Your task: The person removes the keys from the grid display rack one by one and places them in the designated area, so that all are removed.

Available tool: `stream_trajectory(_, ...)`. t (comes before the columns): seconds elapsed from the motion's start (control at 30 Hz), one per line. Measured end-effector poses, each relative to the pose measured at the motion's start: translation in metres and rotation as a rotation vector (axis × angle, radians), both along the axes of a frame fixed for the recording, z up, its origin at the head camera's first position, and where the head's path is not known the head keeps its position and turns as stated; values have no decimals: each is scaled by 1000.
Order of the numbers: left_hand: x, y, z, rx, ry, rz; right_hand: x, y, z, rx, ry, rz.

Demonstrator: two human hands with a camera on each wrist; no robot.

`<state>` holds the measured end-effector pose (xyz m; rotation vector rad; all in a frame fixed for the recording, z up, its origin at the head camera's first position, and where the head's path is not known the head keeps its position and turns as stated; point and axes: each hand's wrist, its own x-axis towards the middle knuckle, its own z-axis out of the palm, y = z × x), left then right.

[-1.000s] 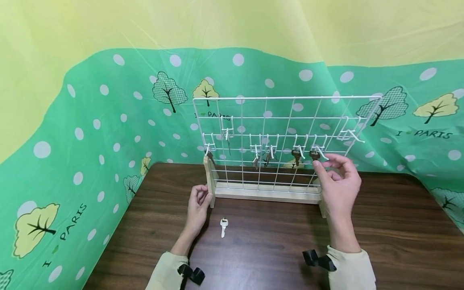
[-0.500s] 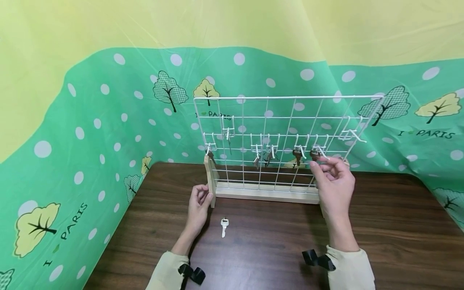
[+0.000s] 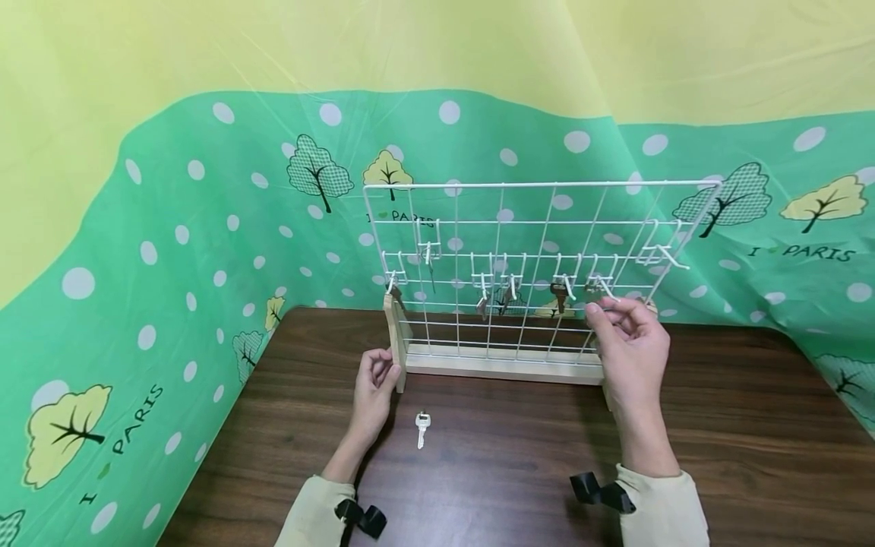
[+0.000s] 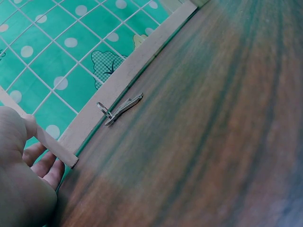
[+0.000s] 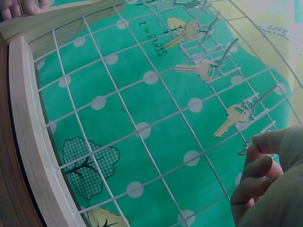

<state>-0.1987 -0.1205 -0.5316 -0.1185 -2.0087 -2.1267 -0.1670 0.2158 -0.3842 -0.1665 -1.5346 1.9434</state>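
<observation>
A white wire grid rack stands on a wooden base. My left hand grips the rack's left wooden upright, thumb in front. Near the right-hand hooks, my right hand pinches a key at its fingertips; only a small metallic bit of it shows in the right wrist view. Brown-looking keys hang from other hooks, one just left of that hand. A loose silver key with a ring lies on the table in front of the base.
The brown wooden table runs beneath the rack. A green and yellow printed cloth stands behind and at the left. At the rack's upper right is a white hook with no key on it.
My right hand has shifted slightly left, and less of the key at its fingertips shows now. The left hand and the loose key have stayed in place.
</observation>
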Motion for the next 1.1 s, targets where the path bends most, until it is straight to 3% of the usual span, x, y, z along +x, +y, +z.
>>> stream_trajectory(0.37, -1, 0, -2, -6, 11, -6, 4, 1, 5, 11, -47, -11)
stream_trajectory(1.1, 0, -2, -3, 3, 15, -21, 9, 11, 14, -75, -105, 109)
